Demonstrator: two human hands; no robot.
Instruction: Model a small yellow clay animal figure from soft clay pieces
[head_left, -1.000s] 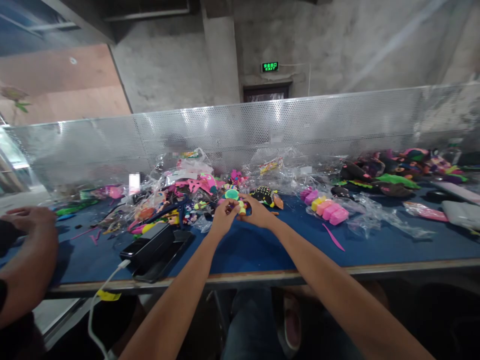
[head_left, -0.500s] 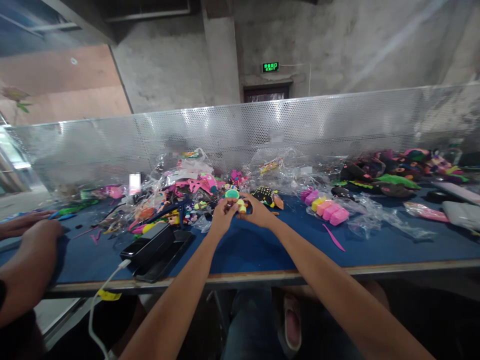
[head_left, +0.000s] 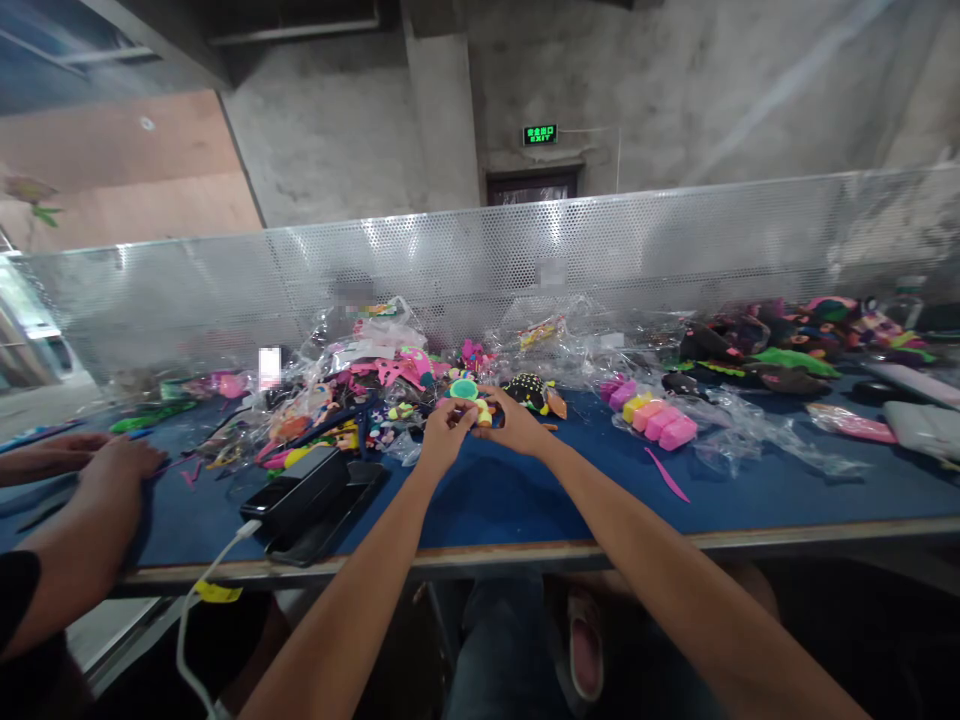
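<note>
**Pinched from 2 sides**

My left hand (head_left: 446, 428) is closed, fingertips pinching the small rounded yellow piece with a turquoise disc (head_left: 464, 389) from its left. My right hand (head_left: 519, 424) grips its yellow end from the right, thumb and fingers curled around. So the piece lies between my 2 hands, neither hand nearer; its long axis seems to slant from the disc, farther from me, down to the yellow end at right, though my fingers hide much of it. It's over the blue-topped surface (head_left: 514, 505); I can't tell whether it touches. Just right of the piece and beyond my right hand sits a domed black item with yellow dots (head_left: 525, 392); well right of it lies a row of soft pink, orange, yellow and purple blocks (head_left: 671, 427).
</note>
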